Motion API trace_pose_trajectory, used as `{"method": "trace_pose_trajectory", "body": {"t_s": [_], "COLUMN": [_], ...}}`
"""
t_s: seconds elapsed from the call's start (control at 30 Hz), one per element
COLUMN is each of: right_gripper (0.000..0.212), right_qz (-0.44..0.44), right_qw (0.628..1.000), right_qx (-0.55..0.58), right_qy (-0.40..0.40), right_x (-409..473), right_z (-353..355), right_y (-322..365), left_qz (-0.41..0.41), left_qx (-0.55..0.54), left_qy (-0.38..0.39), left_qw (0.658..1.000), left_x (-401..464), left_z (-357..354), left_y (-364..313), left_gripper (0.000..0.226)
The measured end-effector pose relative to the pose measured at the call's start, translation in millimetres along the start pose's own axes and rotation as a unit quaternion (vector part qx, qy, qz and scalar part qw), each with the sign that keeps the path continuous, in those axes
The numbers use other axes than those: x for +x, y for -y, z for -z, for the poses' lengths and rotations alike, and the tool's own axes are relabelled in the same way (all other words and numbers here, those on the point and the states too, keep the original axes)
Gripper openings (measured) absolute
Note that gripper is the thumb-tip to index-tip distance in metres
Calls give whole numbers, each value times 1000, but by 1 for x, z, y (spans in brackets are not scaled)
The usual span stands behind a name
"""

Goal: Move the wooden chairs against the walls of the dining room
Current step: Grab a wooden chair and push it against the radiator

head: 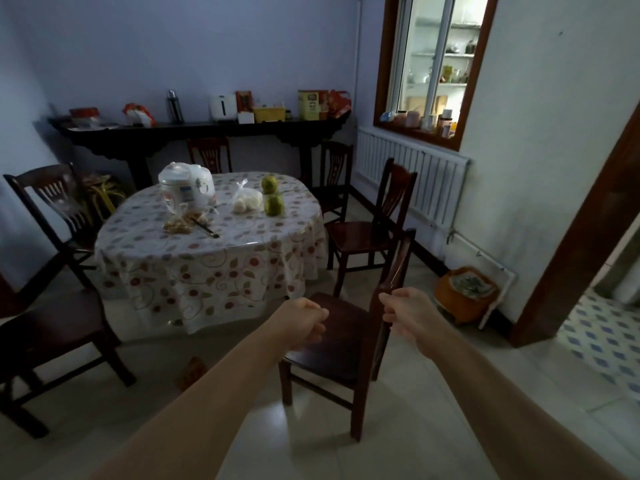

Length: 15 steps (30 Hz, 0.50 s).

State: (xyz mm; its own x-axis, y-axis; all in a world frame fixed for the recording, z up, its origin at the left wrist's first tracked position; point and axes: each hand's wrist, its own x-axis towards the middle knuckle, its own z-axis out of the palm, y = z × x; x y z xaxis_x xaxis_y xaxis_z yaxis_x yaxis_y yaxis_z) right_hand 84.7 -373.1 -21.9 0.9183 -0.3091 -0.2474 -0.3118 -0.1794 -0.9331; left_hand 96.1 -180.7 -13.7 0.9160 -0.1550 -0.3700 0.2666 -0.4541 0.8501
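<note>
1. Nearest chair [332, 337] stands directly ahead of both hands, between the person and the round table [211, 258]; its seat faces left toward the table, its backrest [394, 278] on the right side, seen nearly edge-on.
2. Backrest runs away from the camera, near post close to the hands, far post toward the radiator [412, 174]; the right-hand wall lies beyond it, with open floor between.
3. Right hand [403, 315] is the nearer to the backrest; fingers curled round the near post or top rail, thumb side up; judged a firm grip, though the contact itself is partly hidden by the hand.
4. Left hand [304, 322] hovers over the seat's near-left part, fingers curled in; whether it grips the seat edge or holds nothing cannot be told.
5. Both forearms are extended forward and roughly parallel, the chair between them.
6. Other chairs: one [367, 233] just beyond, near the radiator; one [52, 306] at left beside the table; two at the far side, [209, 154] and [334, 174], by the long side table [194, 128].
7. Judgement: move turns on drawing the chair rightward, backrest leading, toward the wall; the orange bin [464, 296] by that wall could obstruct.
</note>
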Motion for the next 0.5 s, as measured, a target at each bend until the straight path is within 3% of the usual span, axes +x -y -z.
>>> {"method": "trace_pose_trajectory", "body": {"t_s": [0.23,0.33,0.4,0.5], "right_gripper": [46,31,15,18], "right_qz": [-12,-10,-7,-10], "right_qw": [1000,1000,1000,1000], "right_qx": [5,12,12,10], "right_qy": [-13,-14,-8,-6], "right_x": [101,141,168,210], "right_z": [103,136,154,170], "right_y": [-4,0,1,2], "left_qz": [-13,-21,-17,-13], "left_qx": [-23,-52,-43,-16], "left_qy": [-14,-12,-13,-17], "left_qw": [1000,998,999,1000], "left_x": [87,123,147,184], "left_z": [-100,-135,-152,-169], "left_y": [-77,-106,-124,-146], "left_gripper": [15,7,11,21]}}
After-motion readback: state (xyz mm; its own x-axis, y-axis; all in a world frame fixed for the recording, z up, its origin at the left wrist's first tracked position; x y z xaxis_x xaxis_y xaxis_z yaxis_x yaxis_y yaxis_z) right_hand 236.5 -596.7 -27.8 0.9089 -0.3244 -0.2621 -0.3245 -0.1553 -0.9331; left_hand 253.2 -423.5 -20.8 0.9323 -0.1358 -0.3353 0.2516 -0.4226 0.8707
